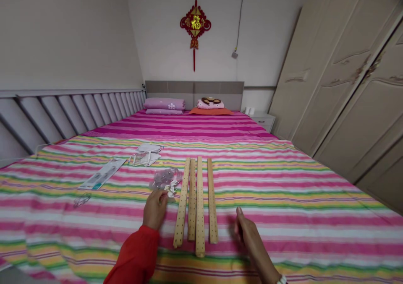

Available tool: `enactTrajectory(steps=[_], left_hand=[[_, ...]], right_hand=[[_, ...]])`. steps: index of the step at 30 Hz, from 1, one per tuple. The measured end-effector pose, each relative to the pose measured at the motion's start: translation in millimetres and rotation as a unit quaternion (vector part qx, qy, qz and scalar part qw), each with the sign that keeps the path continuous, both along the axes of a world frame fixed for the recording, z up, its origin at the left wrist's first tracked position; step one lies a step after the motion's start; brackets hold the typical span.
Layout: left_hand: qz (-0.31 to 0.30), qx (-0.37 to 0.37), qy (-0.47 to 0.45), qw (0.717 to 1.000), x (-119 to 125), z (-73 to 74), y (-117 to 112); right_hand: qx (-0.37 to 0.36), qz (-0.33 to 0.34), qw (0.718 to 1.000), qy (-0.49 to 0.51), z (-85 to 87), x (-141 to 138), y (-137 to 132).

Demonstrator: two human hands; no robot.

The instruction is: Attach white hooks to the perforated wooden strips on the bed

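A bed (195, 126) with a striped sheet (299, 200) carries everything; four perforated wooden strips (200, 208) lie lengthwise between the left hand (154, 210) and right hand (248, 229); small white pieces (171, 188) and a clear bag (165, 177) lie at the left hand's far side; a flat pack (103, 173), smaller packets (146, 156) and a wiry loop (82, 199) lie beyond or left of it; purple bedding (163, 103) and an orange cloth (210, 111) lie well beyond both.

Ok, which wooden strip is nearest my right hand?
The rightmost strip; the other three strips all lie to its left, farther from your right hand.
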State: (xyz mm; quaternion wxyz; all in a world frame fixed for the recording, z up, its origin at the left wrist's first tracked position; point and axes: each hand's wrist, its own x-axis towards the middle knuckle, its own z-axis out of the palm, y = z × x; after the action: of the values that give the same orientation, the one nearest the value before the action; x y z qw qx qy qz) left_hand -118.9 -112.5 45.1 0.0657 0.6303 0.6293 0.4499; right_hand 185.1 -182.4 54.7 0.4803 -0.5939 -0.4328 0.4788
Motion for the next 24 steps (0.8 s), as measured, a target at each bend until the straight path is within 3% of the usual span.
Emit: enactTrajectory(steps=[3,10,16,24], left_hand=[[-0.009,-0.004,0.088,0.996,-4.0,-2.6,10.5],[0.044,-0.113,0.247,0.961,5.3,5.0,23.6],[0.043,-0.126,0.249,0.959,4.6,1.9,18.3],[0.03,-0.02,0.194,0.98,-2.8,-9.4,4.4]], right_hand=[[0.002,0.03,0.999,0.015,-2.9,-8.4,-0.5],[0.013,0.07,0.997,0.034,-7.0,-20.9,-2.7],[-0.001,0.078,0.996,0.041,-15.5,-27.0,-4.2],[0.005,0.132,0.991,0.031,-21.6,-41.8,-2.5]])
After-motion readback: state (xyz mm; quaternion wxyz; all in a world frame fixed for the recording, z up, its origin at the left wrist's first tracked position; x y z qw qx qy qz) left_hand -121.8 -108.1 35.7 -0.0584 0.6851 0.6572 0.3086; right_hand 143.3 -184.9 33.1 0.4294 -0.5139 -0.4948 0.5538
